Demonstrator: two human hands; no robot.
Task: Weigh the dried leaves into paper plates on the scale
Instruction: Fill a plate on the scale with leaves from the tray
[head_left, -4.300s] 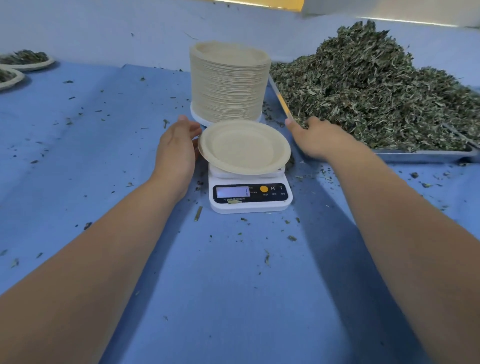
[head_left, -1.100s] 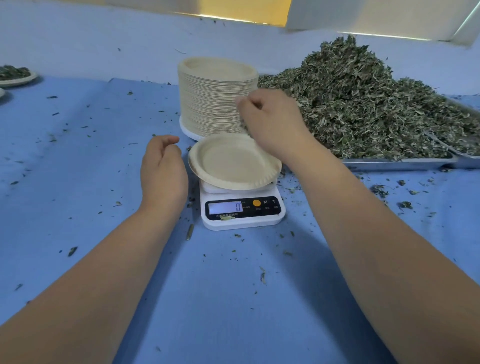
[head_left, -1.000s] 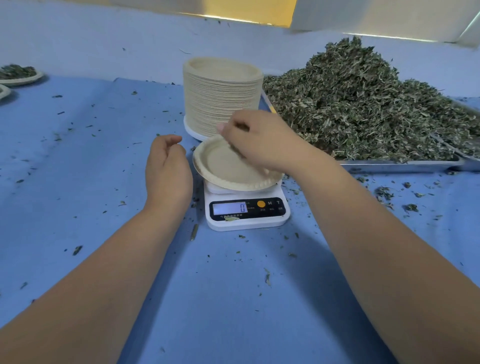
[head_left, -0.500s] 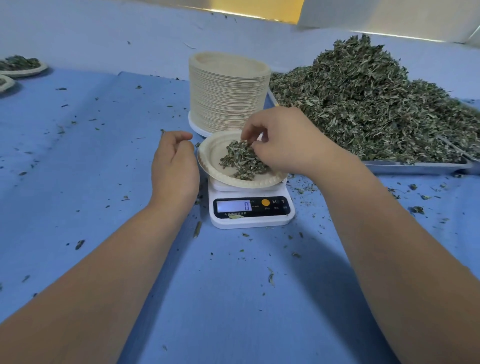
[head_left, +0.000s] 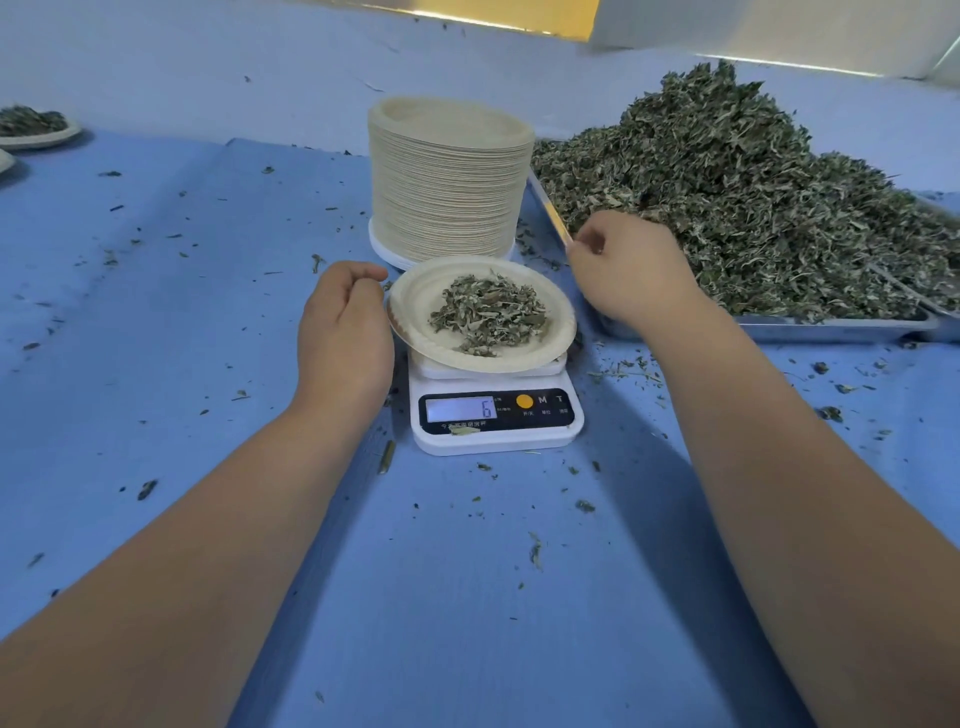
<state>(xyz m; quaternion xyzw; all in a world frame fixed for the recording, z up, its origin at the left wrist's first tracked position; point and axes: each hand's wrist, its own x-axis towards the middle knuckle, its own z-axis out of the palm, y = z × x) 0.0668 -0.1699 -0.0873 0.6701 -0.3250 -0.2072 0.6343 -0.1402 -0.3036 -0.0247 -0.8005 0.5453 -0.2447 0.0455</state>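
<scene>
Cloth: a blue cloth (head_left: 467, 597) covers the table, and both bare forearms reach forward over it from the near edge.
Loose bits: leaf crumbs (head_left: 535, 551) lie strewn on the cloth, thickest to the right of the scale, and a short stem piece (head_left: 385, 457) lies just left of its front corner.
Scale: a white kitchen scale (head_left: 493, 439) stands between the two arms. Its lit display (head_left: 460, 409) shows a 6, with an orange button (head_left: 524, 401) beside it.
Paper plate: one paper plate (head_left: 415, 301) sits on the scale's platform, slightly tilted.
Weighed leaves: a small mound of dried leaves (head_left: 488, 314) lies in the middle of that plate.
Left hand: the left hand (head_left: 345, 327) rests on its edge on the cloth, right against the plate's left rim. The fingers are curled inward with the thumb over them, and the tips are hidden, so I cannot tell whether they grip the rim.
Right hand: the right hand (head_left: 628, 275) is at the near left corner of the tray, right of the plate and apart from it. The fingers are curled toward the thumb; whether anything is pinched there I cannot tell.
Plate stack: a tall stack of paper plates (head_left: 447, 192) stands just behind the scale.
Tray: a metal tray (head_left: 831, 330) lies to the right of the stack.
Heap: a large heap of dried leaves (head_left: 727, 197) fills the tray.
Far left: a filled plate (head_left: 36, 137) sits at the cloth's far edge.
</scene>
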